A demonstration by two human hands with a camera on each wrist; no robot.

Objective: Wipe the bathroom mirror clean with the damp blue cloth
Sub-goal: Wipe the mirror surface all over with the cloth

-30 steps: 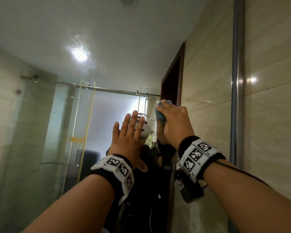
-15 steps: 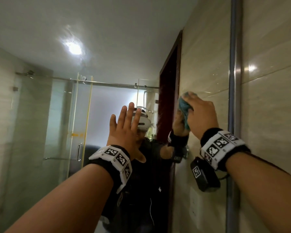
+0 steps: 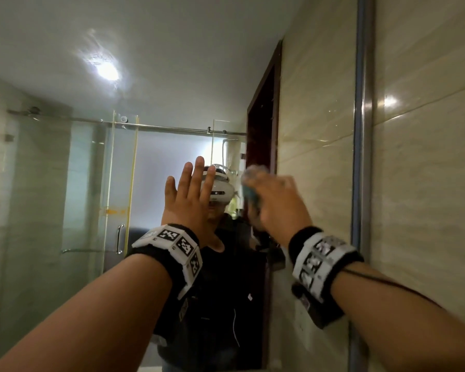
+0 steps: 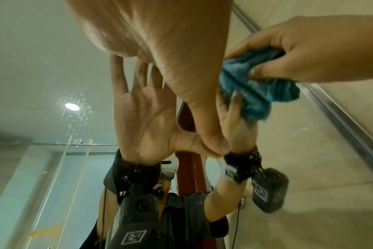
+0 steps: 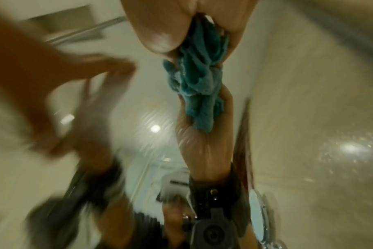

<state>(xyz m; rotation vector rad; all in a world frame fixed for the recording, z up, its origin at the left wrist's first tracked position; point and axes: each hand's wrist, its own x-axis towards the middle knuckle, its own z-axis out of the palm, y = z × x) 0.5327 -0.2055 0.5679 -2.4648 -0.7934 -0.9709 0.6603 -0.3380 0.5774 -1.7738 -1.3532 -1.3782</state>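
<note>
I am wiping mid-stroke, my right hand [image 3: 277, 202] bunching the blue cloth [image 4: 256, 87] against the mirror [image 3: 65, 183] at its three o'clock side while my left hand [image 3: 191, 200] is bracing flat, fingers spread; next I judge sweeping toward nine o'clock, keeping pressure.

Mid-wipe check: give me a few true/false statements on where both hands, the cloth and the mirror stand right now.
1. The right hand grips the cloth. True.
2. The left hand holds a spray bottle. False: it is flat and empty, fingers straight, thumb tip on the mirror.
3. The cloth is bunched up. True.
4. The cloth is red. False: it is blue.
5. The cloth is left of the left hand. False: it is to its right, nearer the mirror's metal edge.
</note>
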